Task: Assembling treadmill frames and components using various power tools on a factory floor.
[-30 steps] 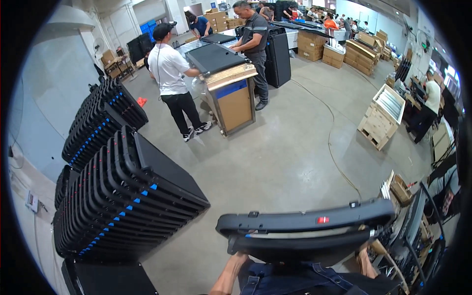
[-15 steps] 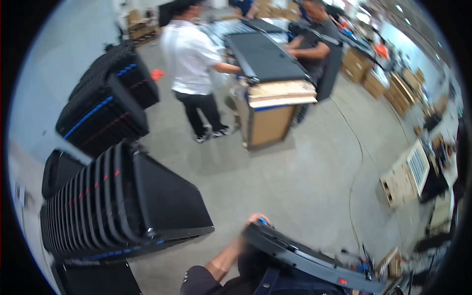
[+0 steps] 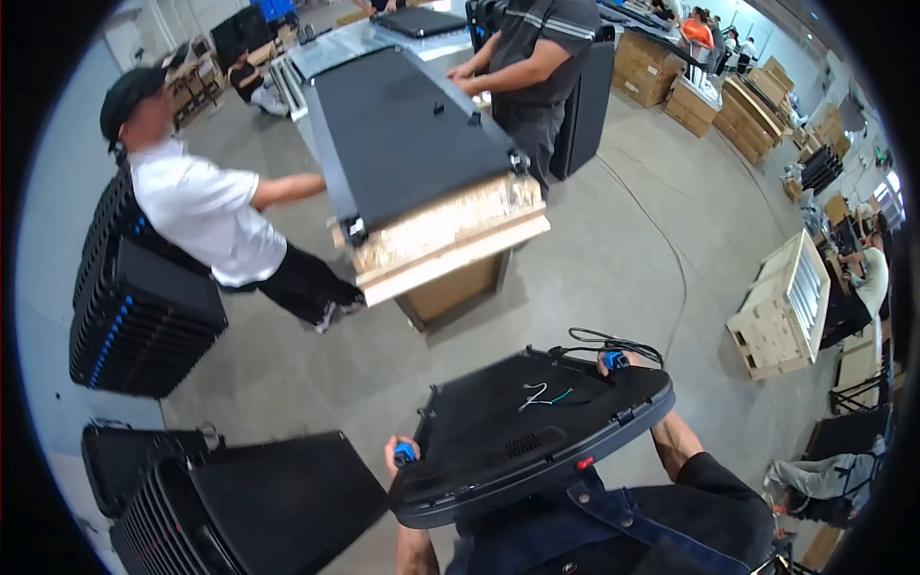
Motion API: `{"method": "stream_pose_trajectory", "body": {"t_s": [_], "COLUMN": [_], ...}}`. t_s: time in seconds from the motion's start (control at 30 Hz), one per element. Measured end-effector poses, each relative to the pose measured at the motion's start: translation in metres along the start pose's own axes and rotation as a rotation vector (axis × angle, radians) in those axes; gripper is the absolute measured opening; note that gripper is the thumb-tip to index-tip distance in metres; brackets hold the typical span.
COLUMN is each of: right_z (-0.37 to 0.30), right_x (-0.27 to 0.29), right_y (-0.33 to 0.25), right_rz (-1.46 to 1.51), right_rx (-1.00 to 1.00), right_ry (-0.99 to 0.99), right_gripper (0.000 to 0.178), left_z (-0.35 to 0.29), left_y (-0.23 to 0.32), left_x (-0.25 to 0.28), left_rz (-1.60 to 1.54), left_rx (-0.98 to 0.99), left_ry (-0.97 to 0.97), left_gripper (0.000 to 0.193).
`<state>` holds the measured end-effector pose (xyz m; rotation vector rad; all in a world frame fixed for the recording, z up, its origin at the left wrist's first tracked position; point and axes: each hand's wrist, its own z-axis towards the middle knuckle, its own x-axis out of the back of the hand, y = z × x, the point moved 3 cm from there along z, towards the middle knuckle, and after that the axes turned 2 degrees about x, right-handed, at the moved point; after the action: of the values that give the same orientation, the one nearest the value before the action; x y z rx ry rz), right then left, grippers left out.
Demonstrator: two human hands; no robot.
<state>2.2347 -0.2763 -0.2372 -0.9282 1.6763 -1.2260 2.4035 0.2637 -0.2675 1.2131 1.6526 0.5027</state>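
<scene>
My left hand (image 3: 392, 454) is closed on the left edge of a black panel (image 3: 479, 417), at a blue piece (image 3: 406, 453), and my right hand (image 3: 605, 364) is wrapped round the far right corner, at a second blue piece (image 3: 616, 360). I have the panel up in front of my waist, above the floor (image 3: 613, 278), its curved edge toward me with a red switch (image 3: 585, 463) in it. Thin white and green wires (image 3: 539, 395) stick up from its face, and a loop of black cable (image 3: 613, 337) lies by my right hand. Ahead, well apart from it, a larger black panel (image 3: 412, 134) rests on a counter (image 3: 460, 235) with a wooden end, a person in a white shirt (image 3: 206, 206) on its left and one in a grey shirt (image 3: 541, 57) on its right. Black panels stand stacked (image 3: 144, 316) to my left; a pale wooden crate (image 3: 771, 321) sits off to my right.
</scene>
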Motion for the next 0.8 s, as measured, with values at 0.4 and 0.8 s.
{"method": "stream_pose_trajectory", "body": {"t_s": [0.4, 0.8], "right_z": [0.251, -0.148], "right_x": [0.04, -0.187], "right_y": [-0.069, -0.359], "right_rz": [0.189, -0.364], "right_rx": [-0.214, 0.704], "right_ry": [0.702, 0.243], "right_gripper": [0.034, 0.031], "left_z": [0.207, 0.257], "left_y": [0.017, 0.035], "left_x": [-0.105, -0.096], "left_rz": [0.034, 0.32], "left_rx": [-0.071, 0.047], "left_ry": [0.037, 0.092], "left_gripper": [0.028, 0.048]}}
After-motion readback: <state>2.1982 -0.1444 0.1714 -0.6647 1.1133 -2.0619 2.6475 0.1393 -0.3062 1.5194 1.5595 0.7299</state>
